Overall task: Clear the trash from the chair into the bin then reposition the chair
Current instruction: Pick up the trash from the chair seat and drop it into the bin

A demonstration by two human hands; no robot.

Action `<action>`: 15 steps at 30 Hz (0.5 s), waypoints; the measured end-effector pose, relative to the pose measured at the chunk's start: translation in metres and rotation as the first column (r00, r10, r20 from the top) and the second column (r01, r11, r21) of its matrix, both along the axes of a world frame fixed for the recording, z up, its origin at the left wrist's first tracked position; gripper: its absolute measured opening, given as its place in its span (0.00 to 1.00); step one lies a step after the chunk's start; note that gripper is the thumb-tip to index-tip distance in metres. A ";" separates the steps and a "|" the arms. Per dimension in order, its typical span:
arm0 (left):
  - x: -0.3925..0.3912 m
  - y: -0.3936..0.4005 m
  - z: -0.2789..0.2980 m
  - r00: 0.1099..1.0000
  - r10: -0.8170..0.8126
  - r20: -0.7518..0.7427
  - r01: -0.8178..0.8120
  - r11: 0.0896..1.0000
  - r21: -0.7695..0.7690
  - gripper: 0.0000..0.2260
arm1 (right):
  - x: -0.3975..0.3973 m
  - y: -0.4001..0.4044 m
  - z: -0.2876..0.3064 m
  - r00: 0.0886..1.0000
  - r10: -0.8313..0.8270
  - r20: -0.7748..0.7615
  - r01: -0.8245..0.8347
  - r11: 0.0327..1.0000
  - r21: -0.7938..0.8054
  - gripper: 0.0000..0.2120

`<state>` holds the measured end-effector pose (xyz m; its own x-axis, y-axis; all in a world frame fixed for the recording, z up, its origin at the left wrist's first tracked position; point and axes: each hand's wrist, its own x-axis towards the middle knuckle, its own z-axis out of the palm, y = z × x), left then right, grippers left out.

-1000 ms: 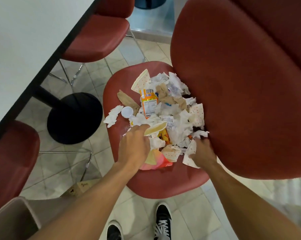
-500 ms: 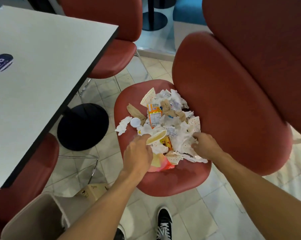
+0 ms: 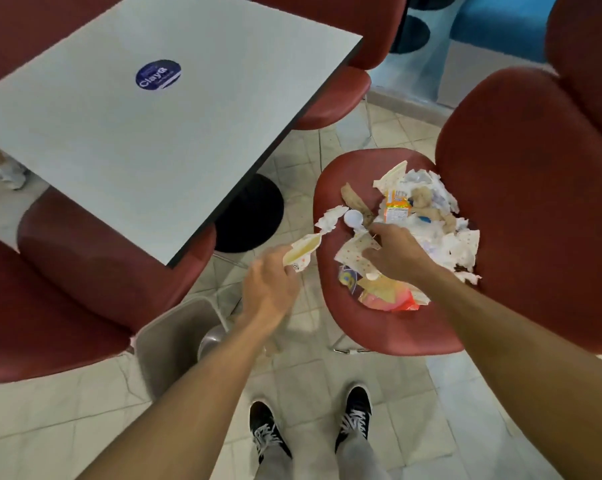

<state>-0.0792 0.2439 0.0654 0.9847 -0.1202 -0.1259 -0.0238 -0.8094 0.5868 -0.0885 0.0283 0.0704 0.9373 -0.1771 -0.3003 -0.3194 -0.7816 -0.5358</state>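
1. The red chair [image 3: 389,327] carried the trash [image 3: 427,230] on its seat: crumpled white paper, dotted wrappers, an orange carton [image 3: 396,207], a brown scrap, a white lid [image 3: 353,217] and a pink-orange wrapper [image 3: 393,299] near the front edge.
2. The grey table [image 3: 161,133] bore only a round blue sticker [image 3: 158,74].
3. The tiled floor [image 3: 84,427] carried the chairs, the table's black base [image 3: 251,216] and a grey bin [image 3: 174,337], which stood between the table and the person's black shoes [image 3: 270,433].
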 end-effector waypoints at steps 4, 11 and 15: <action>-0.004 0.075 -0.003 0.994 0.104 -0.012 -0.104 0.994 0.045 0.14 | 0.016 0.072 -0.003 0.997 0.082 -0.012 -0.081 0.996 0.028 0.11; -0.028 0.197 -0.029 0.957 0.286 -0.045 -0.278 0.951 0.136 0.15 | 0.026 0.186 -0.027 0.973 0.211 -0.090 -0.204 0.976 0.080 0.07; -0.040 0.246 -0.048 0.909 0.391 -0.143 -0.366 0.915 0.171 0.15 | 0.021 0.239 -0.042 0.954 0.253 -0.158 -0.238 0.965 0.109 0.07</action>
